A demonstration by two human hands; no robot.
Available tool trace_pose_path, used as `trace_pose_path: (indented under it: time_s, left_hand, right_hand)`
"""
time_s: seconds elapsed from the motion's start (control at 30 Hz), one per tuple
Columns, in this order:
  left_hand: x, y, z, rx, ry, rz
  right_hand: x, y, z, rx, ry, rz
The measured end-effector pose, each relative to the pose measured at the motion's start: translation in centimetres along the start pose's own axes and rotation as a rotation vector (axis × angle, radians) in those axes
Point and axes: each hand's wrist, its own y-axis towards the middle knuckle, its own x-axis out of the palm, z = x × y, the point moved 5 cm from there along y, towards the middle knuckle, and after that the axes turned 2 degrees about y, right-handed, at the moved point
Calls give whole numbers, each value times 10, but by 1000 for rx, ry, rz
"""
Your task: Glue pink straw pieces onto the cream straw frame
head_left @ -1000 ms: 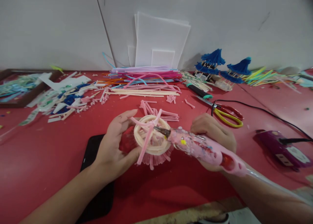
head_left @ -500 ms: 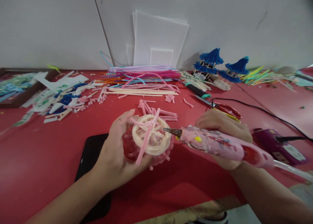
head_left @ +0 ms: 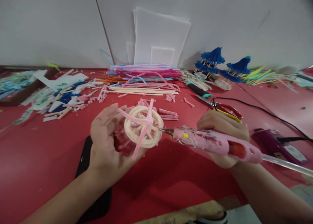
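Note:
My left hand (head_left: 105,139) is closed around a small round craft piece (head_left: 129,137) with a cream ring on top and pink fringe below. Pink strips (head_left: 144,132) cross over the ring, their ends sticking out past its edge. In my right hand (head_left: 225,132) is a pink hot glue gun (head_left: 202,141), its body smeared with dried glue and a clear glue stick (head_left: 288,162) coming out of the back. The metal nozzle points left, at the right edge of the ring; whether it touches, I cannot tell.
Behind the craft piece lie short pink strips (head_left: 168,114) and bundles of coloured sticks (head_left: 146,74). Scissors (head_left: 227,110), a purple power strip (head_left: 281,145) and blue roofed models (head_left: 212,62) are on the right. Scraps (head_left: 66,98) lie left; a black phone (head_left: 84,158) is under my left arm.
My left hand has shifted left and slightly up with the craft piece, turning it a little. The glue gun has followed leftward, its nozzle now nearer the ring's outer edge.

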Motion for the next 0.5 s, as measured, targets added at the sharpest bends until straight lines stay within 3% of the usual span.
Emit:
trace_pose_path:
  time_s: [0.33, 0.5]
  left_hand:
    - [2, -1, 7, 97, 63, -1]
    - [0, -2, 8, 175, 125, 63]
  right_hand:
    - [1, 5, -2, -116, -1, 14]
    - [1, 4, 0, -118, -16, 20]
